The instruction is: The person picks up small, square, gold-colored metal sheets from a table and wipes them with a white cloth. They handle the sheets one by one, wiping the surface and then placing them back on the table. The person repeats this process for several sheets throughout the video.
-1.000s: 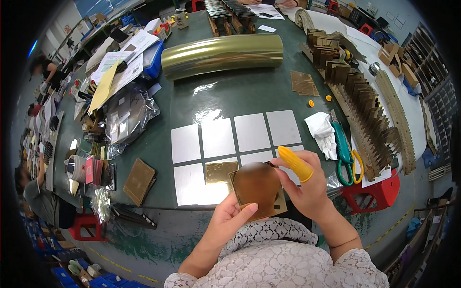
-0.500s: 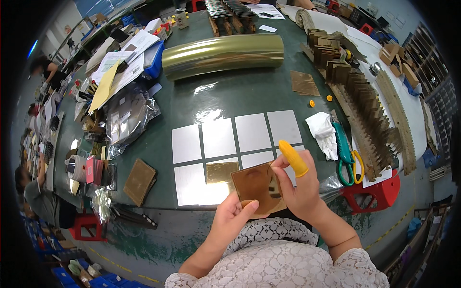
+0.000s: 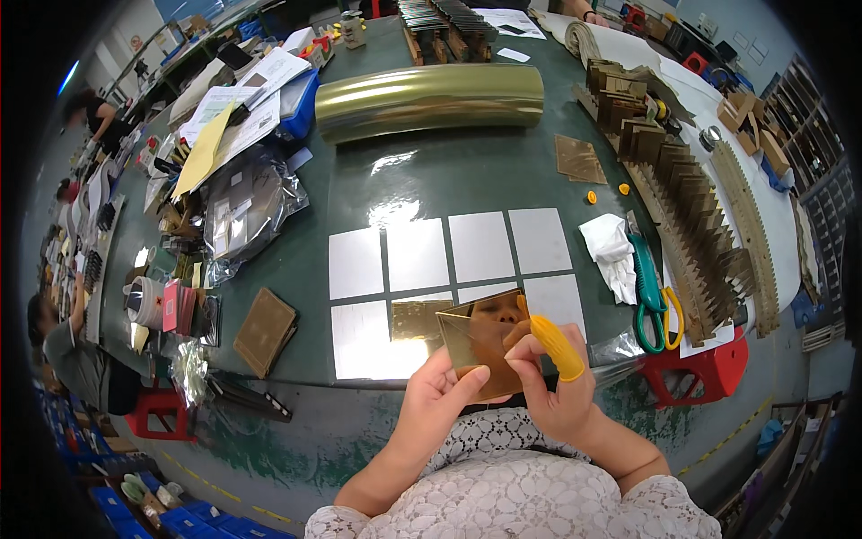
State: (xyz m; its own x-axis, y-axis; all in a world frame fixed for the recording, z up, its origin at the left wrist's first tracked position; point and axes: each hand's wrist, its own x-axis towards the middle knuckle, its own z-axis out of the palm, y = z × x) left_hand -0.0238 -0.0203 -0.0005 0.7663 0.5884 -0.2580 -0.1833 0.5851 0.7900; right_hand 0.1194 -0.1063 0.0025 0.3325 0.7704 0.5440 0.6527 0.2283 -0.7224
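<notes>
Gold mirror square raised upright between both hands, above the table edge | left hand clamped on its lower edge, right hand, index in a yellow finger cot, pinching its right side | since a second ago the square has tilted up, reflective face toward the camera | white squares just beyond the hands; green-handled scissors to the right.

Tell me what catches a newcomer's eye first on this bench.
First, the gold mirror square held up between the left hand and right hand, whose forefinger wears a yellow finger cot. Behind it, white squares lie in a grid on the green table. A shiny gold foil roll lies across the far side.
</notes>
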